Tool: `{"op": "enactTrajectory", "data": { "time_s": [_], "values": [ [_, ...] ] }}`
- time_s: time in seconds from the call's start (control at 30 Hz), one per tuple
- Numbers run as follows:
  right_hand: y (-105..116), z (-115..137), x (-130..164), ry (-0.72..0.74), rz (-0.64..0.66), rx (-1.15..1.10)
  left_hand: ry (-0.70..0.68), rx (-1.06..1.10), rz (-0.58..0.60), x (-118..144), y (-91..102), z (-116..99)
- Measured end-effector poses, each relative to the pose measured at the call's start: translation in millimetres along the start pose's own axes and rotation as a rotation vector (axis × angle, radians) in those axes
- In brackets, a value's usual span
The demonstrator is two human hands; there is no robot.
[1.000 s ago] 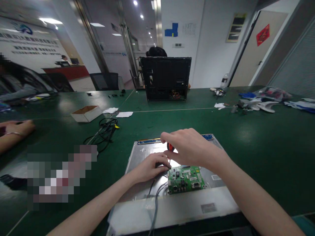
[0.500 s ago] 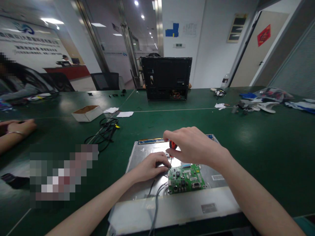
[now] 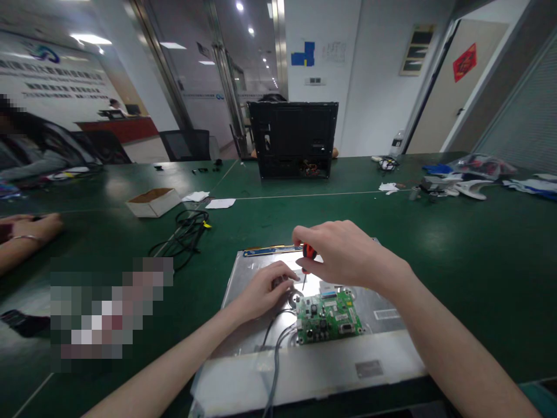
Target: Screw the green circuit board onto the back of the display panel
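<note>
Evidently the work was caught mid-way: a small red-handled screwdriver point(image 3: 308, 253) was held in the right hand point(image 3: 343, 254), the fingers closed round its handle and the tip pointed down just above the upper left corner of the green circuit board point(image 3: 329, 316). The board was seated on the metal back of a monitor panel point(image 3: 261, 273) laid flat on the green tabletop point(image 3: 456, 244), and its grey cables point(image 3: 275, 354) were seen running off toward the near edge. The left hand point(image 3: 265, 290) was rested on the panel just beside the board, its fingers curled loosely with the tips drawn together; whether a screw was pinched there could not be told. The board was judged to be in place but not proven fastened, since no screw heads could be made out. Farther back, a black computer case point(image 3: 293, 139), a cardboard box point(image 3: 153, 201) and a coil of black cable point(image 3: 185, 229) were left untouched
</note>
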State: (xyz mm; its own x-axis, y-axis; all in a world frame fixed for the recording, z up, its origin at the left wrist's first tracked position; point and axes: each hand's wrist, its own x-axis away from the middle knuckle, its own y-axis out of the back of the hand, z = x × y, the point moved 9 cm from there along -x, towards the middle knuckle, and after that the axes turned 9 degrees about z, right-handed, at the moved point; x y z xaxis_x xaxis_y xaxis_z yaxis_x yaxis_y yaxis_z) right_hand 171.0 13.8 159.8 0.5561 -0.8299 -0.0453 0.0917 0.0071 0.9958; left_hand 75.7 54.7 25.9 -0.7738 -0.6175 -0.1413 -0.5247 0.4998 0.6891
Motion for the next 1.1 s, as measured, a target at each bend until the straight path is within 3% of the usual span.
{"op": "enactTrajectory", "data": {
  "time_s": [0.1,0.43,0.87,1.1],
  "values": [
    [2.9,-2.1,1.8,-0.008,-0.015,0.007,-0.009,-0.076,-0.061,0.1,3.7,0.3],
    [3.5,-2.4,2.9,-0.007,-0.012,-0.010,-0.061,-0.272,-0.038,2.3,-7.6,3.1],
    [6.2,-1.6,4.9,0.004,-0.007,-0.002,-0.003,-0.258,0.004,-0.5,-5.5,-0.6],
    [11.4,-2.4,12.5,0.024,0.014,-0.020,-0.002,-0.354,0.058,-0.3,-3.8,-9.7]
  ]
}}
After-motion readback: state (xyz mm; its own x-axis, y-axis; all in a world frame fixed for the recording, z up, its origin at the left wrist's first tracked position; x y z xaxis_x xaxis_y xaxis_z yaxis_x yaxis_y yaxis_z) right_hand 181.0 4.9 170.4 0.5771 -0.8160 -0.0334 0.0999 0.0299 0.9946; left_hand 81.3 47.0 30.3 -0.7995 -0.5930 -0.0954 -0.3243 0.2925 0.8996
